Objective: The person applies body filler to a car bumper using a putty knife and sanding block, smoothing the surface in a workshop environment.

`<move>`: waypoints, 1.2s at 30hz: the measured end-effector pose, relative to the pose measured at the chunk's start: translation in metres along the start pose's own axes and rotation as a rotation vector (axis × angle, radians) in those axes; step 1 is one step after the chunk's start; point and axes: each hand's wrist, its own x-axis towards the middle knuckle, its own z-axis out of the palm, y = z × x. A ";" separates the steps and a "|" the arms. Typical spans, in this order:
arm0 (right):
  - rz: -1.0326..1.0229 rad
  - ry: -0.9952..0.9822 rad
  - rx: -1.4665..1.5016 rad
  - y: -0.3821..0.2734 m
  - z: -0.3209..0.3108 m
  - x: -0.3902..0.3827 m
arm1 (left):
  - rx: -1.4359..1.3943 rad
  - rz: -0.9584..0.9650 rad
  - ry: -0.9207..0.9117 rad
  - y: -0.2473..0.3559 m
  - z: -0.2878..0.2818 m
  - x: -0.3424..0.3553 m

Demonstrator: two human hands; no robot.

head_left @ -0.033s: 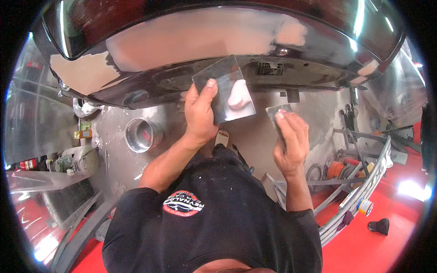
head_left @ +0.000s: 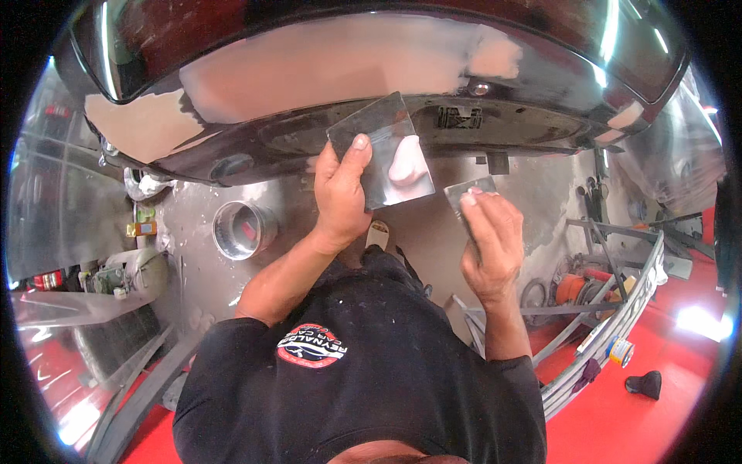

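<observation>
We have a dark car body (head_left: 556, 100) curving across the top of the view, with the grey floor (head_left: 189, 232) below it; our black shirt (head_left: 371, 379) fills the lower middle; a broad pinkish-beige patch (head_left: 332, 69) covers much of the car's curved panel, with a paler patch (head_left: 143, 124) near its left end; on the floor to the left stands a round metallic-looking bucket (head_left: 269, 232); in front of us, by the car's lower edge, is a square plate (head_left: 379, 147), tilted in view, and we cannot tell whether its top corner touches the car; our left hand (head_left: 340, 193) grips that plate by its left side, thumb over the upper face; our right hand (head_left: 495, 236) pinches a thin grey blade (head_left: 457, 197), fingertips on its upper face, its near corner just beside the plate but apart; a pinkish-white dollop of paste (head_left: 406, 162) sits on the plate's right half.
</observation>
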 end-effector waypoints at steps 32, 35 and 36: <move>0.252 0.341 -0.331 0.078 0.071 0.077 | 0.214 -0.323 0.325 0.018 -0.170 0.007; 0.105 0.361 -0.540 0.100 0.075 0.098 | 0.321 -0.334 0.342 0.013 -0.167 0.003; 0.071 0.366 -0.546 0.101 0.077 0.106 | 0.402 -0.338 0.378 0.014 -0.159 0.000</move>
